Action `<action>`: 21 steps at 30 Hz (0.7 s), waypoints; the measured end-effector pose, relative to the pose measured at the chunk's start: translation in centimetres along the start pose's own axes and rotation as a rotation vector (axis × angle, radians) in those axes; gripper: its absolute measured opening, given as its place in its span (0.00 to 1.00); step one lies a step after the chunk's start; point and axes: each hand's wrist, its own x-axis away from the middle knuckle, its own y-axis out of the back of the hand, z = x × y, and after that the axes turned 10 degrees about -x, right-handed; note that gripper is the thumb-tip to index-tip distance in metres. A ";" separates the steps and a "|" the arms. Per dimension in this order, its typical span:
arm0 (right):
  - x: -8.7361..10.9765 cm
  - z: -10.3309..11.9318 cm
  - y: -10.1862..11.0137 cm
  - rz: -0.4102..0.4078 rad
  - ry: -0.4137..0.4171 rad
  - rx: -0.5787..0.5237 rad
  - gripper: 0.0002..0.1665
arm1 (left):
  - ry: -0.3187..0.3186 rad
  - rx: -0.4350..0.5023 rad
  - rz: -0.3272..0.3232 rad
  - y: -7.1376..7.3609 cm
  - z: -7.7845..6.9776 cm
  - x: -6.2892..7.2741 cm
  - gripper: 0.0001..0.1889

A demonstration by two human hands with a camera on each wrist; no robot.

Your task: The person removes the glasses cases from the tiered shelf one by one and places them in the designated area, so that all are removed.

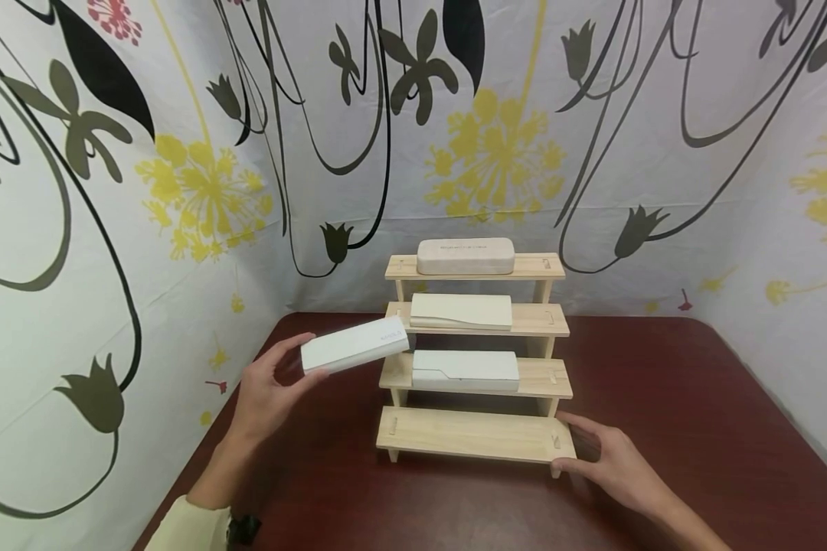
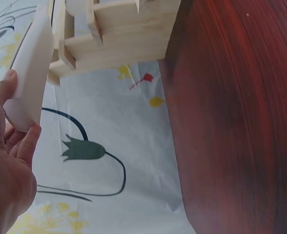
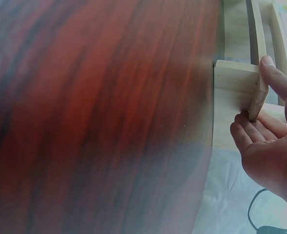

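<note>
In the head view my left hand [image 1: 265, 394] holds a white, oblong glasses case [image 1: 355, 344] by its left end, raised and tilted beside the left side of a wooden tiered rack [image 1: 472, 435]. The left wrist view shows the thumb on one side of the case [image 2: 32, 73] and fingertips on the other. My right hand [image 1: 613, 463] grips the right end of the rack's lowest tier. In the right wrist view the thumb is on the tier's edge [image 3: 259, 92], and the fingers curl by its support leg.
Glasses cases lie on the upper tiers: a rounded beige one [image 1: 465, 257] on top, a cream one [image 1: 460, 312] below it, then a white one [image 1: 465, 370]. The rack stands on a dark red wooden table [image 1: 661, 390]. Flower-patterned cloth [image 1: 358, 191] hangs behind and at both sides.
</note>
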 end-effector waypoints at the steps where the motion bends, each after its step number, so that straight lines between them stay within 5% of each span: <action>1: 0.0 0.0 0.0 0.000 -0.001 -0.004 0.48 | 0.007 -0.005 -0.003 0.1 0.3 0.0 0.34; 16: 0.0 0.1 0.0 -0.001 -0.002 -0.013 0.48 | 0.075 -0.059 -0.130 0.6 2.5 -0.4 0.31; 21: 0.1 0.2 0.1 -0.003 -0.003 -0.007 0.48 | 0.104 -0.066 -0.142 0.5 4.7 -0.5 0.31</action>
